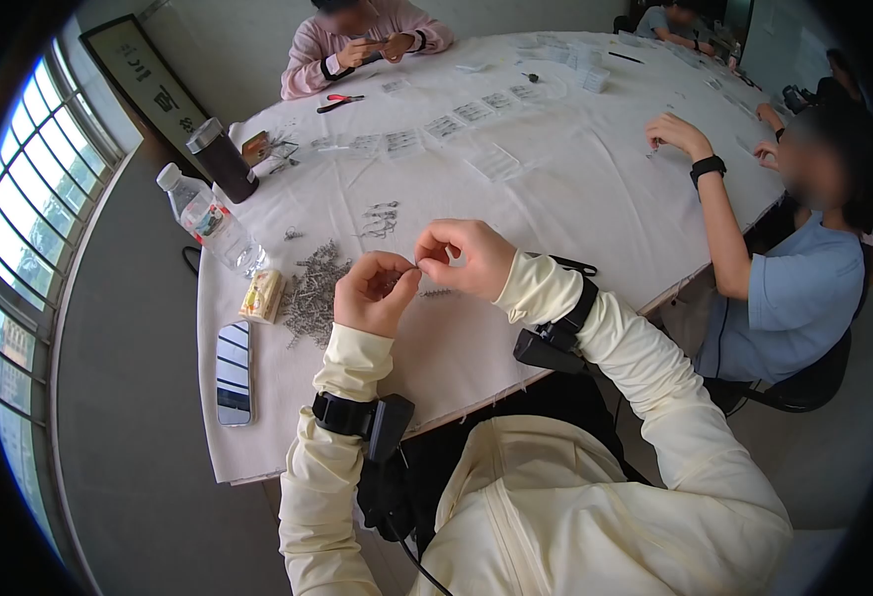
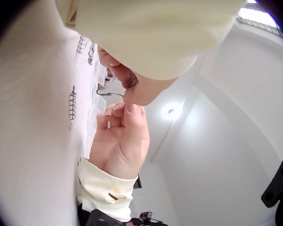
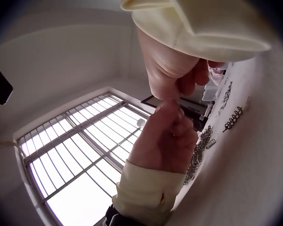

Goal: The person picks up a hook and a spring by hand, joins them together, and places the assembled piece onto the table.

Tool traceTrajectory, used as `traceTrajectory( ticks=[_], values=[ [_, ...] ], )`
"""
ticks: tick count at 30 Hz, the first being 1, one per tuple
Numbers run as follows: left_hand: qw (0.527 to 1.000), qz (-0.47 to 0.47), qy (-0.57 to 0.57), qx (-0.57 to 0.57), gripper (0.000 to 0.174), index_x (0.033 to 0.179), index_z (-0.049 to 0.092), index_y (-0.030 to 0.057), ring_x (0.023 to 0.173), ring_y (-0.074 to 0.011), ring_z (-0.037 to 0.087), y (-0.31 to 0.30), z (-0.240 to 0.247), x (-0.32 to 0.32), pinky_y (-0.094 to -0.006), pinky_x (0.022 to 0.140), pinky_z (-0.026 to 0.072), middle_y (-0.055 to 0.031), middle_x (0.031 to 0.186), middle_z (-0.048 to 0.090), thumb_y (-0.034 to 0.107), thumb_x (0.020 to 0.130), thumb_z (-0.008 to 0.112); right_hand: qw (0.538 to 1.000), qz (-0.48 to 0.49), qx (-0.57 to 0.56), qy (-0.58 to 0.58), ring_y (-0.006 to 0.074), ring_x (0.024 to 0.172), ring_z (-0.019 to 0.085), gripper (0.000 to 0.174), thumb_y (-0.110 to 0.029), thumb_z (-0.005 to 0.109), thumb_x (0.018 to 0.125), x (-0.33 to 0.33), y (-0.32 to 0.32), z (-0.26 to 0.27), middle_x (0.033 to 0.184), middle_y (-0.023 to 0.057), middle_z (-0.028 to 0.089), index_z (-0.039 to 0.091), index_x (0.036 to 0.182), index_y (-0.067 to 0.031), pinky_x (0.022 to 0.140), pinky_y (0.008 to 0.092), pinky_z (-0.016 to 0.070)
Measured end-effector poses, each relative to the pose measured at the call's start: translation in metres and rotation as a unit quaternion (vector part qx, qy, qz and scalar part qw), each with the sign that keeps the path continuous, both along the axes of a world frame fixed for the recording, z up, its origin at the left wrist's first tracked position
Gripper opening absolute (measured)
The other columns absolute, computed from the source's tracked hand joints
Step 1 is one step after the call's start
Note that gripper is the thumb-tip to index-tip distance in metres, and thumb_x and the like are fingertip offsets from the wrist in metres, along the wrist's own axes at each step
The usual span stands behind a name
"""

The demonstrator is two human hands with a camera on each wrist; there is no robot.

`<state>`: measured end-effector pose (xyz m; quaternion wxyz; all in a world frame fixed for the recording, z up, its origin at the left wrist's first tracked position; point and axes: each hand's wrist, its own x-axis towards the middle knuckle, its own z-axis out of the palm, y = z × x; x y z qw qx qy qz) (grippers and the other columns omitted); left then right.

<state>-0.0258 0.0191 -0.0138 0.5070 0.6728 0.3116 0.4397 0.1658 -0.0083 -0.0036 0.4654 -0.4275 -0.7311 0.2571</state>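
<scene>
- The left hand (image 1: pixel 369 298) was curled, its thumb and fingertips pinching a thin, dark-grey metal wire piece with a hooked end (image 2: pixel 110 94).
- The right hand (image 1: pixel 470 256) was bent towards the same spot, its thumb tip touching the left thumb; whether it gripped the wire piece too could not be told, as the fingers hid the join.
- The wire piece was up off the white cloth-covered table (image 1: pixel 456 348), inward from the near edge.
- A single grey metal coil spring (image 3: pixel 233 118) lay on the cloth close by the hands; a tangled heap of grey metal coil springs (image 1: pixel 309 298) lay between the left hand and the table's left edge.
- The likeliest trouble was a slip: the wire was slender and the pinch small, so uneven force from the fingertips could have flicked it away, perhaps into the heap, where it would have been hard to pick out.
- Pressing hard on the hooked end could have bent it.
- The loose cream fabric cuff (image 1: pixel 355 360) could have snagged springs if that arm swung left.
- A wider swing might have nudged the flat, glossy phone (image 1: pixel 236 372) near the table's near-left corner.
</scene>
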Motion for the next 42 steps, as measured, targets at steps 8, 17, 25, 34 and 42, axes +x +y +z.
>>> traceTrajectory(
  ticks=[8,17,25,34,42],
  values=[
    [0.998,-0.034,-0.048,-0.014,0.007,0.094,0.063,0.0000,0.076,-0.0036,0.057,0.005,-0.004,-0.002,-0.0192,0.069,0.0461,0.0024,0.085,0.063,0.003,0.089,0.066,1.000,0.007,0.014,0.010,0.0154,0.072,0.058,0.011,-0.010,0.063,0.084,-0.002,-0.002,0.001,0.078,0.0056,0.063,0.061,0.090,-0.0010,0.067,0.0309,0.0471],
    [0.999,-0.028,-0.024,-0.004,0.008,0.097,0.062,0.0001,0.072,-0.0019,0.053,0.005,-0.006,-0.001,-0.0174,0.064,0.0424,0.0028,0.085,0.061,0.005,0.091,0.065,1.000,0.000,0.023,0.007,0.0150,0.071,0.058,0.010,-0.009,0.063,0.084,-0.001,-0.002,0.001,0.078,0.0060,0.063,0.061,0.089,-0.0010,0.067,0.0302,0.0475],
    [0.998,-0.030,-0.056,-0.019,0.006,0.097,0.061,0.0017,0.072,-0.0020,0.051,0.005,-0.006,-0.002,-0.0189,0.064,0.0413,0.0044,0.082,0.058,0.006,0.093,0.061,0.998,0.011,0.068,-0.007,0.0152,0.071,0.057,0.008,-0.003,0.064,0.084,-0.005,0.000,-0.004,0.079,0.0054,0.059,0.059,0.090,-0.0009,0.067,0.0295,0.0467],
    [0.997,-0.028,-0.061,-0.049,0.007,0.097,0.061,0.0048,0.067,-0.0025,0.044,0.005,-0.008,-0.001,-0.0195,0.059,0.0364,0.0059,0.081,0.057,0.012,0.095,0.061,0.997,0.009,0.073,-0.005,0.0147,0.071,0.057,0.008,-0.007,0.065,0.085,-0.004,0.000,-0.003,0.080,0.0038,0.061,0.060,0.091,-0.0032,0.066,0.0287,0.0440],
    [0.994,-0.027,-0.074,-0.070,0.009,0.098,0.062,0.0043,0.065,-0.0023,0.044,0.009,-0.013,-0.002,-0.0186,0.057,0.0351,0.0053,0.081,0.057,0.013,0.095,0.062,1.000,0.007,0.021,0.022,0.0111,0.073,0.057,0.008,-0.012,0.066,0.089,-0.004,0.001,-0.003,0.080,0.0012,0.064,0.064,0.093,-0.0051,0.068,0.0269,0.0430]
  ],
)
